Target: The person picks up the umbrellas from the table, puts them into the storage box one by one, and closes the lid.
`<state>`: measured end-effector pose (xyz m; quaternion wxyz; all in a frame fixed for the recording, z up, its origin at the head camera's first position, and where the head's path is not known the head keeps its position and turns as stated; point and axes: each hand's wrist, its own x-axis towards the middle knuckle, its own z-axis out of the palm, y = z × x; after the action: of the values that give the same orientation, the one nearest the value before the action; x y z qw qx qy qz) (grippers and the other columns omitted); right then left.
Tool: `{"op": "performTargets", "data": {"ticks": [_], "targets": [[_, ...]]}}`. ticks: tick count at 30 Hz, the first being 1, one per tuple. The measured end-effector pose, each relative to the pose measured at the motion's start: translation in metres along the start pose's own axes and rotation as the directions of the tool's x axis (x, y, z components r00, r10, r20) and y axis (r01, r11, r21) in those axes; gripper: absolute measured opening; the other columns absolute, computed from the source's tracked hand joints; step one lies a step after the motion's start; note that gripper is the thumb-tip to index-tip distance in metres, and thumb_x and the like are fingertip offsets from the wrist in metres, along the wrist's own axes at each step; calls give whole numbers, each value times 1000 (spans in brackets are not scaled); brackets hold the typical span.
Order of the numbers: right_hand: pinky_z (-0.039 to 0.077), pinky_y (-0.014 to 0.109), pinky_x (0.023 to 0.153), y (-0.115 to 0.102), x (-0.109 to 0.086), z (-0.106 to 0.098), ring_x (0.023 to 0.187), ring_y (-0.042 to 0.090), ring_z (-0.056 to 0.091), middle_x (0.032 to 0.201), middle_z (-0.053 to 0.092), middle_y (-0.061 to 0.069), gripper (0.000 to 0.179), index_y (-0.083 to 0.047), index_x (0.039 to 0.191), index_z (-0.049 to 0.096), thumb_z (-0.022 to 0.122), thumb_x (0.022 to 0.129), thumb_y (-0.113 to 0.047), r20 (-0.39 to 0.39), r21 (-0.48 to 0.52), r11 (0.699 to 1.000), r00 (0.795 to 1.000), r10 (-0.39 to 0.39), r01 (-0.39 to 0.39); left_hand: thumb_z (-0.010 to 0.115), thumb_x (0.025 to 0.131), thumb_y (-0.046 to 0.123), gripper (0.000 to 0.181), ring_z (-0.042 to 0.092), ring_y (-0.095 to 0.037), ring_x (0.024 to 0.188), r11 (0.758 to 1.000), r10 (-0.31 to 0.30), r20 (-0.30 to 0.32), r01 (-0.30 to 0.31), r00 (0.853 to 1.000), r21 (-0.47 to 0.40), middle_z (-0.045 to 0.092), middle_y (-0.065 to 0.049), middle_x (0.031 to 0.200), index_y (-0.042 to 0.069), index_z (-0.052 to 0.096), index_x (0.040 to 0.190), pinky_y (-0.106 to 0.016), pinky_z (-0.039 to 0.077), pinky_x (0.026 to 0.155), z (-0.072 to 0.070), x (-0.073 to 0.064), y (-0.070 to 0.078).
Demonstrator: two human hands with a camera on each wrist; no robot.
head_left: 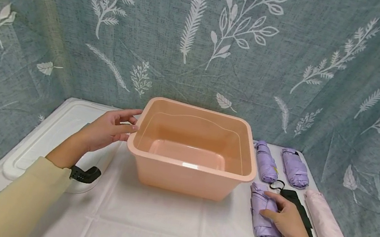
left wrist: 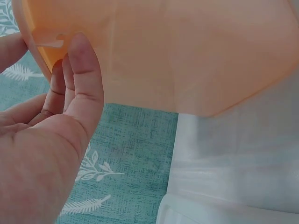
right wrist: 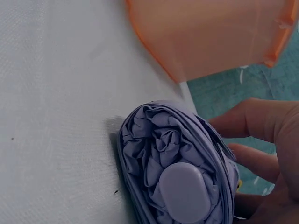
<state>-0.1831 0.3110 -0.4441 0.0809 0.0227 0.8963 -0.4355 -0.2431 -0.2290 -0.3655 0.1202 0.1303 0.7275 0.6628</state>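
Note:
My left hand (head_left: 107,127) holds the left rim of a peach plastic bin (head_left: 179,179), which stands on the table. In the left wrist view, the thumb (left wrist: 84,60) lies against the outer wall just under the rim, and the other fingers bend beside it. On the right, my right hand (head_left: 284,218) is over a rolled purple folding umbrella (head_left: 262,227), thumb and fingertips spread on its upper side. The right wrist view shows the umbrella end-on, with its pale oval handle end (right wrist: 184,193) and gathered folds facing the camera.
Two more purple folded umbrellas (head_left: 266,165) (head_left: 294,169) lie behind. A black item with a loop (head_left: 297,199) and a pale pink bundle (head_left: 325,221) sit to the right. At left lies a white lid (head_left: 43,140). A patterned teal curtain (head_left: 182,71) hangs around the table.

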Motion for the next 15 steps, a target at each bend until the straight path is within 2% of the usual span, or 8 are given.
{"op": "performTargets", "data": {"ticks": [6,15], "targets": [[25,65,122,-1,2,-2,151,50,26,160,33,33,68,2,146,53,78,83,-4,20,-6,1000,999,30,-30,60,103,10,70,68,-7,101,1000,-3,6,3,1000,-21,49,-4,112,2,24,162,-26,63,86,1,0,1],[32,66,118,-1,3,-4,146,51,35,156,39,33,67,2,144,55,79,83,-7,18,-60,998,1000,19,-18,64,101,10,71,68,-10,104,999,-52,-15,52,999,-13,49,-5,113,6,27,162,-29,63,86,1,0,7]]}}
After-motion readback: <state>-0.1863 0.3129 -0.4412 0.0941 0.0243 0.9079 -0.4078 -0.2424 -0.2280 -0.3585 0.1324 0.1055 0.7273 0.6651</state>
